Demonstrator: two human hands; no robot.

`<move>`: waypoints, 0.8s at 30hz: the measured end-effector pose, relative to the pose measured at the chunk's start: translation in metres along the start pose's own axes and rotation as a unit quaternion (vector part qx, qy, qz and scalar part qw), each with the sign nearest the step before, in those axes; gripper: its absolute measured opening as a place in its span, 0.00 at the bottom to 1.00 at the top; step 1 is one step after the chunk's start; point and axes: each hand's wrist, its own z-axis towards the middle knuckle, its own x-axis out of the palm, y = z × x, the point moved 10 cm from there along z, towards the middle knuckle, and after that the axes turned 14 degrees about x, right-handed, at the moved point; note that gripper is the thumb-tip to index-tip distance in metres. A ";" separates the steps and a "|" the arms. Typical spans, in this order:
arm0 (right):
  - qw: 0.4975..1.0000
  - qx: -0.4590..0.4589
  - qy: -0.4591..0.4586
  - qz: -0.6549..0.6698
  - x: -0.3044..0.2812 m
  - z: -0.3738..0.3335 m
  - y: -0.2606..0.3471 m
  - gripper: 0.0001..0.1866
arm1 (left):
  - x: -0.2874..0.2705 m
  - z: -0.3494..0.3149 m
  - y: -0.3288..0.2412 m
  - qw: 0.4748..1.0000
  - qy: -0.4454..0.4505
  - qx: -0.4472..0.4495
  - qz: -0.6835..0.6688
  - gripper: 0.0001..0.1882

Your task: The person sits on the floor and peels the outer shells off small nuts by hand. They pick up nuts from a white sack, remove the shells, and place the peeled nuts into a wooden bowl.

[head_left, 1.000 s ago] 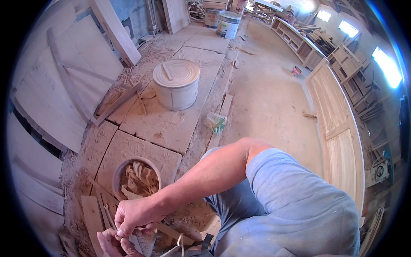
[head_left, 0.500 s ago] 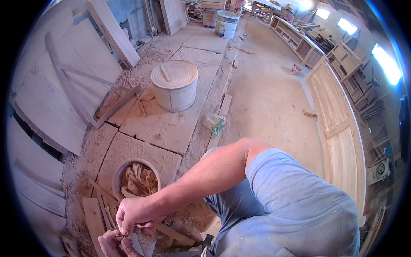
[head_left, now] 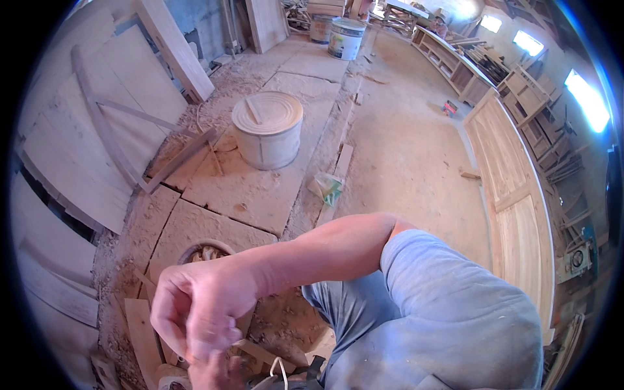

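Observation:
My right hand [head_left: 205, 302] is raised at the lower left, fingers curled together and slightly blurred. Whatever it holds, if anything, is hidden. Right below it, at the lower edge, part of my left hand [head_left: 214, 372] shows. Its fingers are smeared and partly covered, so their state is unclear. Behind my right wrist, a round bucket [head_left: 214, 244] with wood shavings is mostly covered. Wooden strips [head_left: 143, 335] lie on the dusty floor beside my hands. A thin white cord loop [head_left: 279, 369] stands near a dark object at the bottom.
A lidded white bucket [head_left: 266, 140] with a small stick on top stands ahead. Past it are a crumpled plastic bag [head_left: 326, 187] and a paint bucket [head_left: 346, 40]. Boards [head_left: 71, 136] lean along the left; a panelled wooden door [head_left: 513, 188] stands at right.
My right hand has risen and come closer, now covering much of the shavings bucket. My left hand has shifted right and lower, mostly behind it. The white cord loop shows higher.

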 end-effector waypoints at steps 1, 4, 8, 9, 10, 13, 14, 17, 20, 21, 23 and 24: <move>1.000 -0.002 0.022 -0.019 0.012 -0.008 0.005 0.08 | 0.006 0.002 -0.007 0.999 0.029 0.024 0.024 0.20; 0.985 -0.025 0.154 -0.080 0.058 -0.035 0.017 0.13 | 0.018 0.006 -0.025 0.986 0.095 0.098 0.094 0.20; 0.931 -0.138 0.321 -0.106 0.104 -0.058 0.034 0.09 | 0.023 0.006 -0.030 0.972 0.132 0.126 0.146 0.21; 0.918 -0.160 0.343 -0.118 0.111 -0.064 0.037 0.10 | 0.022 0.003 -0.030 0.971 0.137 0.125 0.153 0.21; 0.920 -0.164 0.346 -0.090 0.112 -0.063 0.035 0.10 | 0.021 0.003 -0.029 0.969 0.139 0.123 0.161 0.21; 0.934 -0.126 0.309 -0.125 0.112 -0.068 0.032 0.14 | 0.026 0.005 -0.029 0.966 0.146 0.134 0.163 0.22; 0.921 -0.171 0.316 -0.151 0.116 -0.068 0.039 0.14 | 0.029 0.007 -0.029 0.966 0.148 0.139 0.160 0.22; 0.929 -0.168 0.318 -0.084 0.120 -0.071 0.032 0.16 | 0.027 0.007 -0.030 0.963 0.150 0.141 0.173 0.22; 0.925 -0.158 0.338 -0.070 0.119 -0.066 0.028 0.18 | 0.018 0.002 -0.030 0.961 0.145 0.128 0.198 0.23; 0.947 -0.134 0.269 -0.113 0.120 -0.069 0.029 0.16 | 0.041 0.016 -0.032 0.963 0.148 0.170 0.150 0.23; 0.933 -0.126 0.291 -0.168 0.096 -0.052 0.025 0.13 | 0.022 0.005 -0.028 0.959 0.149 0.133 0.199 0.23; 0.934 -0.105 0.269 -0.209 0.083 -0.046 0.021 0.13 | 0.024 0.008 -0.029 0.959 0.147 0.137 0.201 0.24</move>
